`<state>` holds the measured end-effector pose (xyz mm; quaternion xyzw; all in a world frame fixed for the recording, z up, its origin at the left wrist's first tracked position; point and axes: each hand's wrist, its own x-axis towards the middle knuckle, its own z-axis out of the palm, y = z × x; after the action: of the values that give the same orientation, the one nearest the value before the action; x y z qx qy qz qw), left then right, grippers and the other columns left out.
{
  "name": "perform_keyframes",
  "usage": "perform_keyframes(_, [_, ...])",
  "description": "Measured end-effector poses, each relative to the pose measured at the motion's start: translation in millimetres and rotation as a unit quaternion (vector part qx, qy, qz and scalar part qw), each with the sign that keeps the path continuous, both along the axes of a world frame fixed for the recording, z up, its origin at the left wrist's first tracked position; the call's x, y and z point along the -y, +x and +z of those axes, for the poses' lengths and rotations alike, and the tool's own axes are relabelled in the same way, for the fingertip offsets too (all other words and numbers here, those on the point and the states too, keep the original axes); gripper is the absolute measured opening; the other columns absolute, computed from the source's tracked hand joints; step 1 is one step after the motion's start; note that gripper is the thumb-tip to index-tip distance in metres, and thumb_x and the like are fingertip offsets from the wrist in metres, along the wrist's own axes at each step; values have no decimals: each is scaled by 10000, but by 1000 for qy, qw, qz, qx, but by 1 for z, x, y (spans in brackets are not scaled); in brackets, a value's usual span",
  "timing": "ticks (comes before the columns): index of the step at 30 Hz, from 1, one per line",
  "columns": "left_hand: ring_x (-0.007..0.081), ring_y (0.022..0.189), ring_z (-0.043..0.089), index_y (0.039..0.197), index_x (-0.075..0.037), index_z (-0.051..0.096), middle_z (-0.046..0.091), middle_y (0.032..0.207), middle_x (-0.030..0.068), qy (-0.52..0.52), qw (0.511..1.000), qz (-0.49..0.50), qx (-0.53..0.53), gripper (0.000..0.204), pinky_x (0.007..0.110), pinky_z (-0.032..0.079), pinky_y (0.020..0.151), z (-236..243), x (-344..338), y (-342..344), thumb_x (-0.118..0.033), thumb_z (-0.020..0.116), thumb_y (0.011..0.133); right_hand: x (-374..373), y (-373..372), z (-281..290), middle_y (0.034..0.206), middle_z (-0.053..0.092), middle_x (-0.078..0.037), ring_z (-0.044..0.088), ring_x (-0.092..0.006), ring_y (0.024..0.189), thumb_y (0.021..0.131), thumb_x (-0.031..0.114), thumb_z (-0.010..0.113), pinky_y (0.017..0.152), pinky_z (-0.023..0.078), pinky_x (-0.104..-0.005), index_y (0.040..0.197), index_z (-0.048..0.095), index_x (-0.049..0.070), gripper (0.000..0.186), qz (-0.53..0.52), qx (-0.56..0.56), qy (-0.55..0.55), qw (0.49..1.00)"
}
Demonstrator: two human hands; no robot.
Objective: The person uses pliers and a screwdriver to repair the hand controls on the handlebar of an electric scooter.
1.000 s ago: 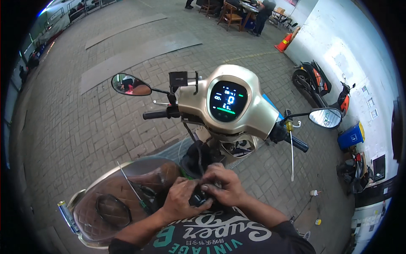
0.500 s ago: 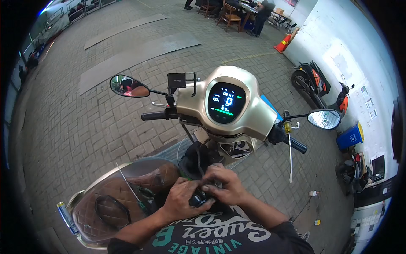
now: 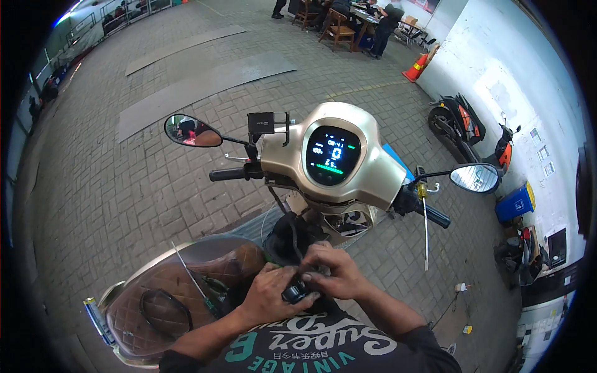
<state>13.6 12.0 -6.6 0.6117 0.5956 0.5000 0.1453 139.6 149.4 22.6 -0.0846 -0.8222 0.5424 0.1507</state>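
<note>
A small black part [image 3: 293, 293] sits between my hands in front of my shirt. My left hand [image 3: 270, 294] grips it with curled fingers, while my right hand [image 3: 328, 271] is pinched at its top, near a dark hose [image 3: 293, 233]. A black bundle [image 3: 277, 239] lies just beyond them. On the scooter's quilted brown seat [image 3: 127, 308], to the left, rest a screwdriver [image 3: 208, 306], pliers [image 3: 217, 285] and a looped black cord [image 3: 149, 317]. The gold scooter front [image 3: 339, 112] carries a lit display [image 3: 333, 155]; a long screwdriver [image 3: 425, 234] hangs by its right grip.
Two mirrors [image 3: 192, 130] [image 3: 474, 178] flank the handlebar. At the right stand an orange-black scooter [image 3: 457, 121], a blue bin [image 3: 515, 202] and a traffic cone [image 3: 414, 71] beside a white wall. Several people [image 3: 388, 28] are at a table behind. Flat boards [image 3: 205, 93] lie on the pavers.
My hands stay around the black part with only slight finger movement. The view has shifted a little, so the scooter front appears slightly lower.
</note>
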Motion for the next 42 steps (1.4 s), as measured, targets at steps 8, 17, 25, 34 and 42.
perform_keyframes(8, [262, 714, 629, 934, 23, 579, 628, 802, 139, -9, 1000, 1, -10, 481, 346, 449, 682, 0, 1, -1, -337, 769, 677, 3, -1, 4, 817, 584, -67, 554, -246, 831, 730, 57, 676, 813, 348, -350, 846, 594, 58, 142, -2, 4, 11, 1000])
perform_keyframes(17, [281, 706, 620, 945, 22, 579, 618, 780, 139, -30, 999, -7, -14, 480, 350, 453, 699, 6, 6, -5, -322, 769, 669, 7, -3, 2, 821, 577, -74, 538, -261, 829, 719, 47, 679, 825, 354, -352, 860, 583, 63, 171, -21, 9, 48, 999])
perform_keyframes(25, [278, 683, 619, 926, -4, 581, 611, 764, 125, -48, 998, 27, -15, 444, 358, 464, 667, 11, 1, 0, -316, 769, 672, 2, -6, 0, 778, 588, -70, 560, -238, 756, 717, 51, 674, 758, 400, -348, 795, 577, 54, 124, -22, -11, 50, 998])
perform_keyframes(34, [290, 698, 613, 925, 15, 589, 627, 834, 139, -49, 999, 23, -2, 472, 361, 465, 694, 6, 4, -1, -331, 773, 662, 4, -2, 0, 782, 589, -75, 556, -241, 773, 742, 79, 675, 723, 416, -342, 823, 586, 39, 127, -13, -22, 32, 999])
perform_keyframes(42, [279, 729, 623, 941, 10, 589, 639, 831, 134, -63, 998, 23, 6, 465, 347, 448, 698, 8, 3, -3, -317, 773, 666, 7, -2, 3, 834, 593, -77, 561, -182, 786, 762, 22, 668, 723, 443, -303, 848, 611, 10, 104, -10, 6, -106, 994])
